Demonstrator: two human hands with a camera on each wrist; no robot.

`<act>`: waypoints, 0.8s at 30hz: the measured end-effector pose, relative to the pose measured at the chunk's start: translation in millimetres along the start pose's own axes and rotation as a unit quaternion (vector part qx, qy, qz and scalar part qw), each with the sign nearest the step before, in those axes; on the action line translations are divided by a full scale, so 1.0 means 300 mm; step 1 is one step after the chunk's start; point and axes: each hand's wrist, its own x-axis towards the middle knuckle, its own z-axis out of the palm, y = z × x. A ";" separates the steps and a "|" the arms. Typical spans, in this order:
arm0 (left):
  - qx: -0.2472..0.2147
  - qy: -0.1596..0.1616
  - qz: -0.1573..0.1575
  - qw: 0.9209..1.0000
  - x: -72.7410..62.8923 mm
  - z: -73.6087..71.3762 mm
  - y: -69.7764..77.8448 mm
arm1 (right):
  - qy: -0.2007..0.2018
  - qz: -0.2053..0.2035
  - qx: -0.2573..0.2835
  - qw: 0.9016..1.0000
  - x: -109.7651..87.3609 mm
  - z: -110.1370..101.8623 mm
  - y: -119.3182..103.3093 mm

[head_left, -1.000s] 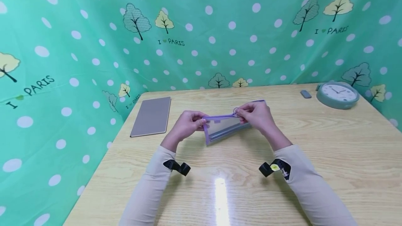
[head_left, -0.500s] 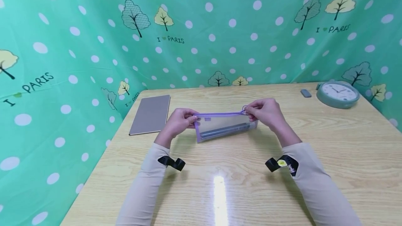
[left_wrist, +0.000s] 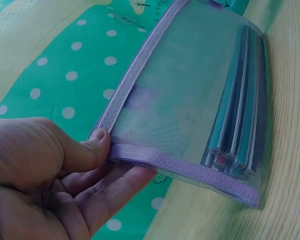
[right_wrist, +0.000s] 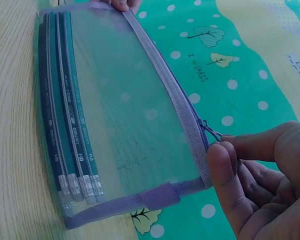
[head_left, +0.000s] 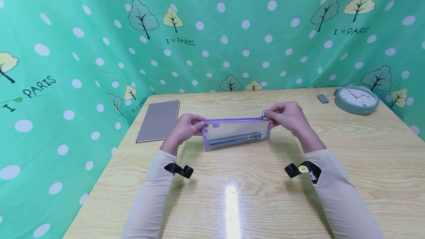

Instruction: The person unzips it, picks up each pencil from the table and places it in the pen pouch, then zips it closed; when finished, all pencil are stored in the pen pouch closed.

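A see-through mesh pencil case [head_left: 235,130] with purple edging is held up between both hands, its lower edge close to the table. Several pencils [right_wrist: 72,110] with erasers and metal ferrules lie along its bottom, inside the mesh. My left hand [head_left: 186,128] pinches the top left corner between thumb and fingers, as the left wrist view shows. At the other end, my right hand [head_left: 289,117] pinches the ring pull of the zipper [right_wrist: 206,127] between thumb and forefinger. The slider sits at the right end of the zipper, and the top edge is drawn straight.
On the wooden table [head_left: 212,202], a grey notebook [head_left: 158,121] lies at the left. A small grey-blue block [head_left: 322,99] and a round green clock [head_left: 356,100] are at the back right. Behind hangs a green dotted curtain [head_left: 212,47].
My right hand has moved to the right with the zipper pull, from partway along the case to its right end. My left hand has shifted left with its corner.
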 end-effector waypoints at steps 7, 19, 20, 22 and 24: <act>-0.004 0.002 -0.014 1.000 -0.012 -0.010 0.010 | -0.013 0.017 0.018 1.000 0.007 -0.026 0.011; -0.011 -0.012 -0.019 1.000 -0.016 -0.015 0.018 | -0.038 0.024 0.090 0.995 0.020 -0.048 0.040; -0.012 -0.012 -0.019 1.000 -0.017 -0.015 0.020 | -0.036 0.024 0.087 0.995 0.019 -0.049 0.038; -0.013 -0.014 -0.015 1.000 -0.019 -0.015 0.023 | -0.023 0.023 0.063 0.997 0.011 -0.049 0.029; -0.015 -0.015 -0.013 1.000 -0.022 -0.014 0.027 | -0.003 0.009 0.003 1.000 -0.002 -0.049 0.015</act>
